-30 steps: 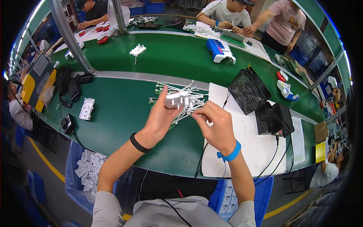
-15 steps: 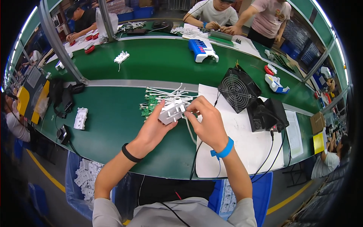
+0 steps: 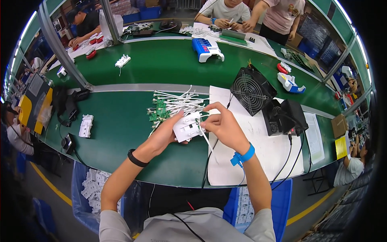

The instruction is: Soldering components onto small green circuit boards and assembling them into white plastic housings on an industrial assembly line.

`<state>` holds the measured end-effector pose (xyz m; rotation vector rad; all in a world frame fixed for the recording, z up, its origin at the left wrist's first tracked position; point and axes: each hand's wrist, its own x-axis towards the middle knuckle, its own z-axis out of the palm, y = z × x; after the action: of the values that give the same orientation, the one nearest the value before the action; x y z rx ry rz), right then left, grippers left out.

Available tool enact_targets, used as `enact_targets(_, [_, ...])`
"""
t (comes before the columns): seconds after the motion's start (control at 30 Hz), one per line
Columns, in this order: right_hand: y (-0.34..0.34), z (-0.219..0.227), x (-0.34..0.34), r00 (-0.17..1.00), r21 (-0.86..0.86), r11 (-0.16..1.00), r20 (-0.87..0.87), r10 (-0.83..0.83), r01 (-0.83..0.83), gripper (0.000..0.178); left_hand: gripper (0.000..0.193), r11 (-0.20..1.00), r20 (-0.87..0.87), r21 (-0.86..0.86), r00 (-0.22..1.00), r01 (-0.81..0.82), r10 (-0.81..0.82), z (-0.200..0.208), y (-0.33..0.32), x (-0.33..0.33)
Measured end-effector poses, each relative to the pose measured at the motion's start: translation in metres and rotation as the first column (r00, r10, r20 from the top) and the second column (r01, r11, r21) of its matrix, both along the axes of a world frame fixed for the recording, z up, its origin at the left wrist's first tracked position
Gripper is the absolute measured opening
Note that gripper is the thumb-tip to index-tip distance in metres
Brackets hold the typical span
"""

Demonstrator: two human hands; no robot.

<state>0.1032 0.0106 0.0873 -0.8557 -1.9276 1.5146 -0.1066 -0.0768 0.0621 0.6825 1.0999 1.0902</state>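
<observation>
My left hand [image 3: 162,134] grips a white plastic housing [image 3: 185,130] from its left side, holding it above the near edge of the bench with its moulded face turned up. At the housing's right edge, the closed fingertips of my right hand [image 3: 226,128] pinch the upper end of a white cable [image 3: 209,147]. The cable hangs down over the paper's left border. A little green shows beside those fingertips, too small to make out. Just behind my hands lies a pile of green circuit boards [image 3: 159,109] with white cables [image 3: 183,99].
Another white housing [image 3: 86,126] lies left. Right are a black fan [image 3: 250,92] and a black power box [image 3: 278,119] with cords on white paper [image 3: 258,161]. Beyond the metal rail, a green belt [image 3: 161,66] carries a blue-and-white casing [image 3: 206,50]. Bins of white parts [image 3: 95,187] stand below.
The housing has been tipped so its broad face shows, and the cable has swung to the right. My right fingers have shifted along its edge. Parts on the belt have moved left.
</observation>
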Motion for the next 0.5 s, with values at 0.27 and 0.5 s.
enact_targets(0.27, [0.001,-0.011,0.011,0.992,-0.036,0.992,-0.039,0.121,-0.122,0.028,0.035,0.934,-0.501,0.296,0.865,0.203,-0.029,-0.004,0.006,0.014])
enact_targets(0.5, [0.004,-0.011,0.023,0.987,-0.072,0.985,0.042,-0.156,0.159,0.037,0.017,0.865,-0.468,0.497,0.819,-0.066,0.331,-0.021,0.032,0.032])
